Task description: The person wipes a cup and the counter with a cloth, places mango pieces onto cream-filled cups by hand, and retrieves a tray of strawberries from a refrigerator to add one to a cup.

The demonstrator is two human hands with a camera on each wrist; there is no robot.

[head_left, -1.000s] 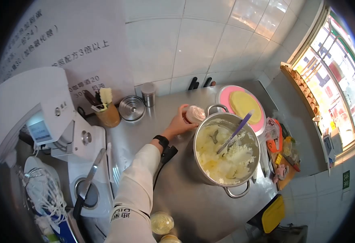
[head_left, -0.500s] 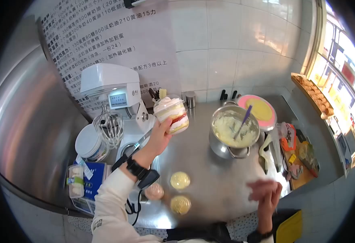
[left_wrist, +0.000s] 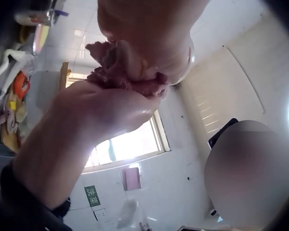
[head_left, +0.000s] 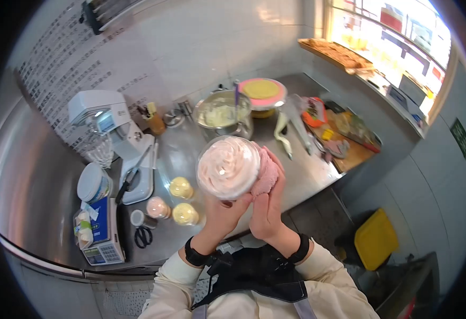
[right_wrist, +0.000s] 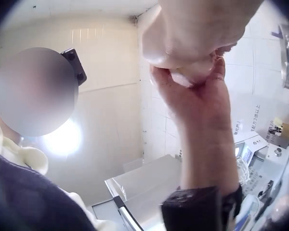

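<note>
Close under the head camera I hold up a clear dessert cup [head_left: 227,167] topped with swirled pale pink cream. My left hand [head_left: 223,212] grips the cup from below, its fingers curled round the base. My right hand [head_left: 267,210] holds a pink cloth [head_left: 268,171] pressed against the cup's right side. In the left wrist view the pink cloth [left_wrist: 118,72] is bunched between the right hand [left_wrist: 101,113] and the cup. The right wrist view shows the left hand [right_wrist: 192,91], with a black wrist band, holding the cup's underside [right_wrist: 176,41].
On the steel counter [head_left: 297,170] stand three small filled cups [head_left: 181,187], a pot of cream [head_left: 222,114], a pink turntable with a yellow crepe [head_left: 261,90], a stand mixer [head_left: 111,125], a scale [head_left: 103,236] and scissors [head_left: 142,236]. A yellow bin [head_left: 376,239] sits on the floor at right.
The left hand took the cup from beside the pot and brought it up close to the body. The right hand came up and put the pink cloth against its side.
</note>
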